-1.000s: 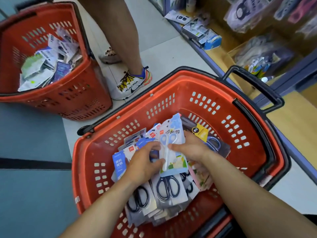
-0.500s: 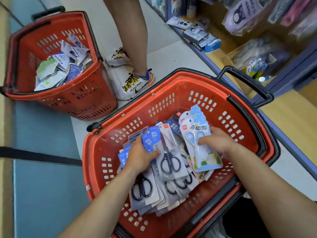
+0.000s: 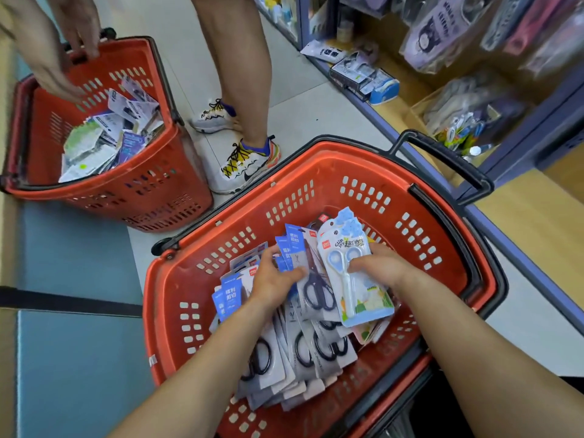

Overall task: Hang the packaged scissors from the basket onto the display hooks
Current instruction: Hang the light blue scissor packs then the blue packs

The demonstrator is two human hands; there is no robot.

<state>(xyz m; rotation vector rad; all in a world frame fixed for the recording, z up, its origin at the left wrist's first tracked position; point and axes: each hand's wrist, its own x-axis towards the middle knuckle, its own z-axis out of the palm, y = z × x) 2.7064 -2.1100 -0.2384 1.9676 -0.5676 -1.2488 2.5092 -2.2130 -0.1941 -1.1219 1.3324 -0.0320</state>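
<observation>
Right hand [image 3: 377, 267] grips blue scissors pack [image 3: 354, 273], lengthwise, hang-tab away; left hand [image 3: 275, 279] presses black-scissors packs [image 3: 313, 289], fingers spread

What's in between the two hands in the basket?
In the head view, a pack of black-handled scissors lies between the left hand and the right hand, which holds a light-blue scissors pack.

Both forearms are bare, no sleeves, and the hands [image 3: 278, 279] wear nothing.

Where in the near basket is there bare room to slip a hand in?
Bare floor shows along the basket's left wall and far wall beyond the scissors packs. The middle is crowded: packs piled under both hands.
</observation>
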